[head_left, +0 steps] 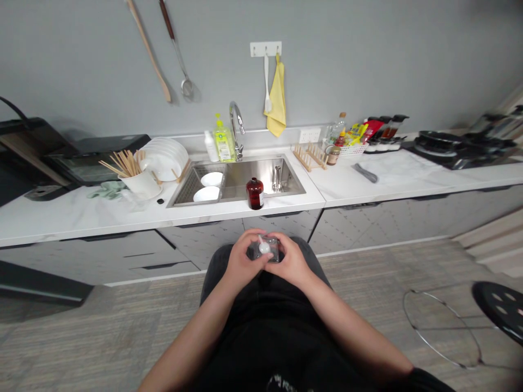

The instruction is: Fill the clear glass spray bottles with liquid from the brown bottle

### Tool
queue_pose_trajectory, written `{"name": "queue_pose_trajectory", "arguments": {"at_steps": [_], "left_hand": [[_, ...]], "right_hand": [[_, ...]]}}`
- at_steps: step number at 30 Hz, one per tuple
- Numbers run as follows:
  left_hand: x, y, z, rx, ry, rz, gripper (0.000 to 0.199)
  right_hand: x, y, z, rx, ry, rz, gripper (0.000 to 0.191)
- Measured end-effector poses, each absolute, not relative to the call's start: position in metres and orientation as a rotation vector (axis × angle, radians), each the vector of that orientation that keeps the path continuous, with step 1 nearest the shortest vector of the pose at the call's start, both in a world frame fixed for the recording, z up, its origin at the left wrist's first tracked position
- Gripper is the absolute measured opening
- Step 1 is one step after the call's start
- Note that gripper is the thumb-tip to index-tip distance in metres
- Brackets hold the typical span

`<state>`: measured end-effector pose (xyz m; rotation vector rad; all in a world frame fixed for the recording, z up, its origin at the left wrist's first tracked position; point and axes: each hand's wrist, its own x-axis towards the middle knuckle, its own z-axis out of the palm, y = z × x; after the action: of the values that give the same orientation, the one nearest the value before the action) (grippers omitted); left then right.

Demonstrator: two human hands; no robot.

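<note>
My left hand and my right hand are together above my lap, fingers closed round a small clear plastic package from both sides. A white round part with a short stem shows at the package, near my left thumb; it looks like a pump head, but I cannot tell whether it lies inside or on top. Just beyond my hands, an amber bottle with an open-looking neck stands upright at the sink's front edge, touched by neither hand.
Two white bowls sit in the rack on the left of the sink. Green dish soap stands by the faucet. Chopsticks in a white holder are at left, a wooden rack at right. A black stool stands lower right.
</note>
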<state>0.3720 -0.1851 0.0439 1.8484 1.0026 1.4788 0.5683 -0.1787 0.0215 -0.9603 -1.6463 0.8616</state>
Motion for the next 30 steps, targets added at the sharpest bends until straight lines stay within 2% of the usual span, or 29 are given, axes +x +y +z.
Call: {"name": "queue_pose_trajectory", "arguments": {"at_steps": [5, 8, 11, 19, 21, 25, 30], "left_hand": [[0.378, -0.185, 0.028, 1.746, 0.899, 1.476, 0.057], [0.379, -0.189, 0.024, 1.661, 0.815, 1.574, 0.061], [0.378, -0.191, 0.024, 1.659, 0.892, 1.513, 0.062], [0.381, -0.184, 0.017, 1.661, 1.256, 1.598, 0.05], [0.38, -0.183, 0.021, 1.811, 1.308, 1.558, 0.041], [0.37, -0.18, 0.029, 2.208, 1.405, 1.414, 0.009], [0.357, -0.174, 0.042, 2.479, 1.454, 1.056, 0.013]], "right_hand": [[0.567, -0.179, 0.02, -0.904, -1.645, 0.875, 0.067], [0.567, -0.177, 0.018, -0.931, -1.64, 0.887, 0.069], [0.568, -0.175, 0.015, -0.949, -1.629, 0.88, 0.073], [0.566, -0.173, 0.014, -1.017, -1.714, 0.754, 0.065], [0.564, -0.172, 0.014, -1.028, -1.739, 0.71, 0.062], [0.561, -0.168, 0.008, -1.038, -1.83, 0.628, 0.06], [0.557, -0.155, -0.001, -1.082, -1.852, 0.651, 0.059]]}}
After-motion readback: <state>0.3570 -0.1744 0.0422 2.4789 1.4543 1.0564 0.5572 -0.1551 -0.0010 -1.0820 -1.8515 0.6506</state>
